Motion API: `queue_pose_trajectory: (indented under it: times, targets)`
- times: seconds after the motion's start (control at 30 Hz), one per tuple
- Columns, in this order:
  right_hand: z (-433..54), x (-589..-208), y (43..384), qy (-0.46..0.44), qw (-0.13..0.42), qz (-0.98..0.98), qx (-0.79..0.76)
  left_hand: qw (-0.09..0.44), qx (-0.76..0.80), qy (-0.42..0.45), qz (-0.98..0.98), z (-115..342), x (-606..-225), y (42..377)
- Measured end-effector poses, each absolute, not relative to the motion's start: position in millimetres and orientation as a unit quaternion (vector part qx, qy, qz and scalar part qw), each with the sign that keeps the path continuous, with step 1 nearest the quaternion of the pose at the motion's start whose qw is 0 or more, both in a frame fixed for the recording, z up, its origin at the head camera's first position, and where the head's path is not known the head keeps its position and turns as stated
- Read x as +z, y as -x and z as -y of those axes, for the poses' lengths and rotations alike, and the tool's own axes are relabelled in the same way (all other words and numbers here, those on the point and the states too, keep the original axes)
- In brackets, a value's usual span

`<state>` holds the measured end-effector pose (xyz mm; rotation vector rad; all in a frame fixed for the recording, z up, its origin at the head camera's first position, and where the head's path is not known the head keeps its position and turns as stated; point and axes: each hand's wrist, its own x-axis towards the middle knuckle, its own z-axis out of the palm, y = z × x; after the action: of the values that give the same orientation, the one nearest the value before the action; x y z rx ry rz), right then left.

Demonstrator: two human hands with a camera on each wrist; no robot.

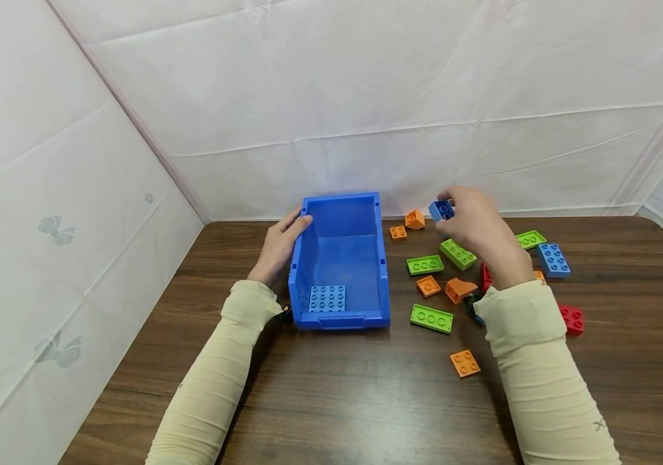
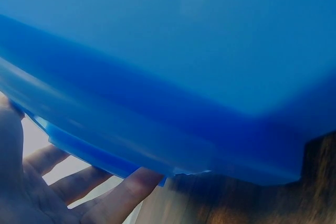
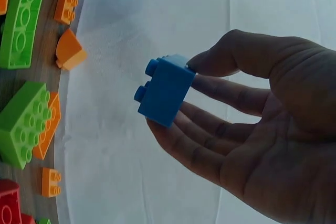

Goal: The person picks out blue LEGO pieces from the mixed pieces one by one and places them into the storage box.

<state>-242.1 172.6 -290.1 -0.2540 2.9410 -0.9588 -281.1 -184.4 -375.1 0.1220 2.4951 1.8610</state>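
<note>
A blue plastic bin (image 1: 347, 261) stands on the table with a flat light blue building-block plate (image 1: 327, 298) lying inside near its front left. My left hand (image 1: 285, 244) grips the bin's left side wall, thumb over the rim, fingers against the outside. Seen from the left wrist, the bin (image 2: 173, 51) fills most of the view above the fingers (image 2: 126, 192). At the back, my right hand (image 1: 476, 223) pinches a blue building block (image 3: 165, 87) between thumb and fingers. In the head view that block (image 1: 441, 210) is held up, its hollow underside showing.
Right of the bin lie loose blocks: green plates (image 1: 431, 318), a green brick (image 1: 458, 254), orange pieces (image 1: 465, 363), a blue brick (image 1: 554, 260) and a red brick (image 1: 572, 320). White sheeting (image 1: 366, 97) hangs behind the wooden table (image 1: 343, 400) and on its left.
</note>
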Motion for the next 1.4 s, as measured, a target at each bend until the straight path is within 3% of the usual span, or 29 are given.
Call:
queue_pose_trajectory:
  times: [0.2,1.4]
  targets:
    - [-155.2,-290.3,239.1,0.127,-0.010,-0.952,-0.280,0.013,0.596,-0.041,-0.802,185.3,-375.5,280.7]
    - [-92.5,-290.2,210.9,0.275,-0.061,-0.918,-0.278,0.014,0.586,-0.031,-0.809,182.3,-373.4,281.4]
